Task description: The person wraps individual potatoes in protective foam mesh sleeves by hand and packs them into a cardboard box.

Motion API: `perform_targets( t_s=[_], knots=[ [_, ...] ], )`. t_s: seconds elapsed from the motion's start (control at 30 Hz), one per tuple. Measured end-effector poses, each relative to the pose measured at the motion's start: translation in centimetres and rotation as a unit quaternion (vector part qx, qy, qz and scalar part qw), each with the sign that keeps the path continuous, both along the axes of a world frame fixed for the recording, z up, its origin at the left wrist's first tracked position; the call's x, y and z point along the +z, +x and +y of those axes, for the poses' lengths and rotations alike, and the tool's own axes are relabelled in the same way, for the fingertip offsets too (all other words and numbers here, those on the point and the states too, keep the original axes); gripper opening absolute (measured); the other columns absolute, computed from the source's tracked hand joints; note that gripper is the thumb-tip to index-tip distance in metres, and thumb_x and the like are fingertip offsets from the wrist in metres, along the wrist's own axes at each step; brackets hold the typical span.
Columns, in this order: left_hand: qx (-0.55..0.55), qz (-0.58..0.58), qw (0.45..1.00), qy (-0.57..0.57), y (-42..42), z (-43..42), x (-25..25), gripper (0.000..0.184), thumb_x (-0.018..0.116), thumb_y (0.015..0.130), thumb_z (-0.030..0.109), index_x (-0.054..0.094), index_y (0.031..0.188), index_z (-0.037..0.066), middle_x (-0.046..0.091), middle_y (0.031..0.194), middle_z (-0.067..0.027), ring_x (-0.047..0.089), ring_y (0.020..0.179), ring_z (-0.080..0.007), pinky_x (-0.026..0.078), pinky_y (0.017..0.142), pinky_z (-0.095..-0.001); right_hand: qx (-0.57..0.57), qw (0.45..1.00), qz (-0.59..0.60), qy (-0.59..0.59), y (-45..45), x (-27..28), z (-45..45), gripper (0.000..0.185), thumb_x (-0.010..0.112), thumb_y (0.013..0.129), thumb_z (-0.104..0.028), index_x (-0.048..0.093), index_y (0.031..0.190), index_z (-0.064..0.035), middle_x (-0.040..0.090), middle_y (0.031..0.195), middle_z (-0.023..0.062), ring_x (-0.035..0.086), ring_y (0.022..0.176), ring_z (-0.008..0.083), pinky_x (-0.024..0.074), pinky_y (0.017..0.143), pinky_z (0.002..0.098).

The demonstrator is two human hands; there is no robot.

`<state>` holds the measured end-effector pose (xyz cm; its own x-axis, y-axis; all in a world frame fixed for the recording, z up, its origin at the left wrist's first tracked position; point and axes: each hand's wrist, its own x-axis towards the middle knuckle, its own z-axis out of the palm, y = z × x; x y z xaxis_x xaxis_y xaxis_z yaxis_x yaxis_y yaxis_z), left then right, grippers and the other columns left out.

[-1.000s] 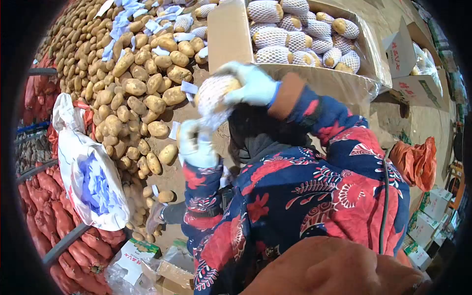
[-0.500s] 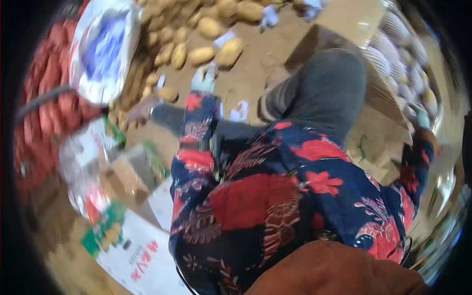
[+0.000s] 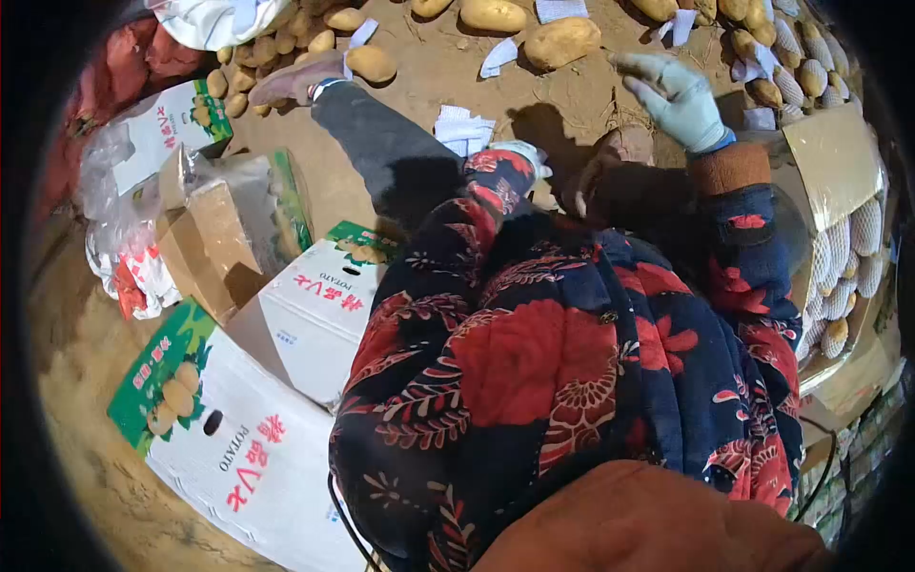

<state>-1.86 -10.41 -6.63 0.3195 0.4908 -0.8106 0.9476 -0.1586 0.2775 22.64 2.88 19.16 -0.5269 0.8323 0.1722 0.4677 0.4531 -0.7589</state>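
Beside our patterned jacket (image 3: 534,362) lies a white carton (image 3: 295,467). Beyond them, our left hand (image 3: 524,154) hides its fingers, so we cannot tell its grip; white nets (image 3: 464,132) lie just beside it. Farther off, our right hand (image 3: 681,103) is spread wide, and near its fingertips a potato (image 3: 562,43) rests on the ground (image 3: 434,81).
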Motion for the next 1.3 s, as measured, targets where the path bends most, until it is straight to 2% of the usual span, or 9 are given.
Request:
perform_targets(
  t_s=[0.23,0.37,0.6,0.73,0.8,0.9,0.97,1.1,1.3],
  knots=[
    [-0.014,-0.01,0.998,0.059,2.7,1.8,6.5,0.019,0.056,0.077,0.026,0.068,0.087,0.015,0.068,0.087,-0.0062,0.064,0.082,-0.0274,0.05,0.068,-0.042,-0.057,0.976,0.045,-0.206,0.3,-2.2,-0.8,0.025,0.058,0.082,-0.016,0.062,0.105,-0.008,0.065,0.095,0.0114,0.063,0.084,0.0184,0.0482,0.075,0.0282],
    [0.319,-0.211,0.923,0.031,1.4,3.7,10.5,0.031,0.059,0.074,0.034,0.061,0.095,0.011,0.064,0.09,-0.0138,0.062,0.082,-0.0312,0.049,0.068,-0.0392,0.012,0.988,-0.143,-0.061,-0.4,-1.8,-0.8,0.027,0.058,0.077,-0.017,0.061,0.104,-0.0144,0.062,0.094,0.0126,0.059,0.087,0.0302,0.0476,0.077,0.0379],
    [0.4,-0.313,0.837,0.203,4.1,4.6,23.1,0.029,0.071,0.074,0.024,0.06,0.089,0.002,0.063,0.079,-0.0097,0.057,0.068,-0.0138,0.046,0.062,-0.0301,0.096,0.961,-0.235,0.104,-2.9,-2.5,-2.7,0.009,0.066,0.068,-0.017,0.06,0.072,-0.0114,0.058,0.082,0.0052,0.054,0.084,0.0249,0.0443,0.075,0.0368],
    [0.578,-0.64,0.494,-0.111,2.3,5.3,20.4,0.041,0.067,0.08,0.031,0.055,0.099,-0.002,0.062,0.088,-0.0086,0.06,0.077,-0.0154,0.048,0.07,-0.0281,0.003,0.999,0.045,-0.015,-2.1,-2.2,-2.6,0.018,0.067,0.071,-0.021,0.064,0.081,-0.0067,0.059,0.084,0.0081,0.056,0.087,0.0238,0.0445,0.078,0.0358],
    [0.514,-0.604,0.609,0.003,3.1,5.3,21.4,0.04,0.067,0.08,0.029,0.055,0.102,-0.002,0.062,0.091,-0.0099,0.06,0.078,-0.017,0.049,0.071,-0.029,0.018,0.868,0.308,-0.39,-2.2,-2.2,-3.0,0.017,0.07,0.071,-0.013,0.064,0.086,-0.0051,0.06,0.091,0.0064,0.055,0.092,0.0171,0.0439,0.081,0.0318],
    [0.337,-0.545,0.757,0.13,3.3,6.9,22.0,0.043,0.067,0.08,0.025,0.052,0.11,-0.002,0.061,0.1,-0.0133,0.062,0.082,-0.0223,0.052,0.072,-0.0334,0.038,0.884,0.294,-0.362,-2.6,-5.6,-2.6,0.019,0.071,0.074,-0.008,0.064,0.09,-0.0005,0.061,0.1,0.0065,0.056,0.084,0.0102,0.0445,0.08,0.0264],
    [0.486,-0.709,0.51,0.022,4.1,7.6,21.7,0.047,0.067,0.079,0.027,0.051,0.111,-0.004,0.061,0.101,-0.0151,0.063,0.085,-0.0248,0.053,0.075,-0.0365,-0.005,0.875,0.283,-0.392,-1.8,-5.9,-2.6,0.017,0.07,0.075,-0.01,0.064,0.088,-0.0007,0.061,0.095,0.0052,0.056,0.079,0.0102,0.0451,0.077,0.0259],
    [0.498,-0.716,0.391,-0.294,4.0,9.6,20.9,0.044,0.042,0.087,0.026,0.047,0.112,-0.01,0.052,0.114,-0.0176,0.045,0.115,-0.0253,0.039,0.097,-0.0385,-0.044,0.671,0.461,-0.579,-2.1,-2.4,-3.0,0.015,0.062,0.081,-0.012,0.062,0.093,-0.0029,0.062,0.082,0.0018,0.058,0.072,0.0113,0.0477,0.063,0.024],
    [0.413,-0.316,0.844,0.132,7.9,11.8,15.8,0.055,0.075,0.065,0.034,0.055,0.109,0.009,0.061,0.088,-0.013,0.059,0.084,-0.0283,0.047,0.075,-0.0416,0.117,0.658,0.303,-0.679,-3.4,2.1,-6.7,0.023,0.065,0.08,-0.015,0.063,0.099,-0.0019,0.065,0.09,0.0056,0.061,0.078,0.0145,0.05,0.071,0.0274]
  ],
)
